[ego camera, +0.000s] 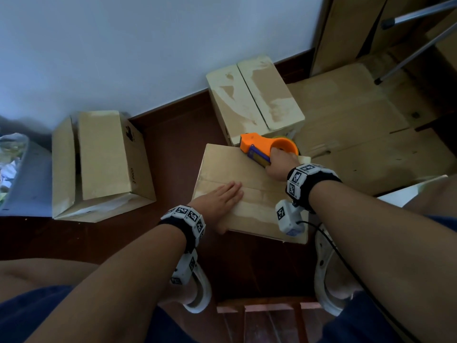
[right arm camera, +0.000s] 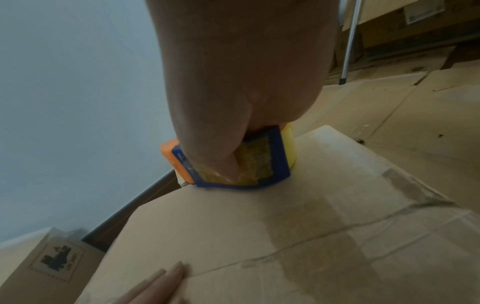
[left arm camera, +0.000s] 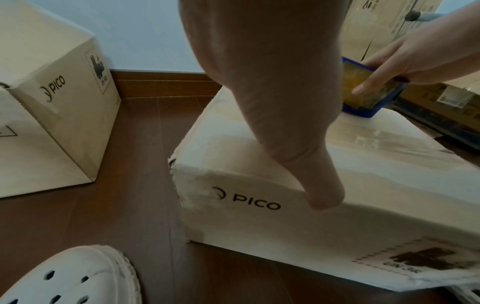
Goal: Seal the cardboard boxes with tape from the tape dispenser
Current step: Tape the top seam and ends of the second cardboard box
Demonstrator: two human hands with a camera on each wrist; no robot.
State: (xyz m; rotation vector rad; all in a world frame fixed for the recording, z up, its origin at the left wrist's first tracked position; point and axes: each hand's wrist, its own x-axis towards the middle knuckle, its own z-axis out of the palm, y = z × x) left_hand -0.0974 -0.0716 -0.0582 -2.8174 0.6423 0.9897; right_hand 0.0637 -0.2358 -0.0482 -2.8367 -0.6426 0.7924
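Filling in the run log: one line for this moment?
left hand flat on box | right hand grips tape dispenser at far edge | tape strip laid

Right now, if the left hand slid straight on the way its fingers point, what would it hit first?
Probably the tape dispenser, which the right hand grips at the far edge of the box. The left hand lies flat on the lid, fingers pointing roughly that way; the exact line is uncertain.
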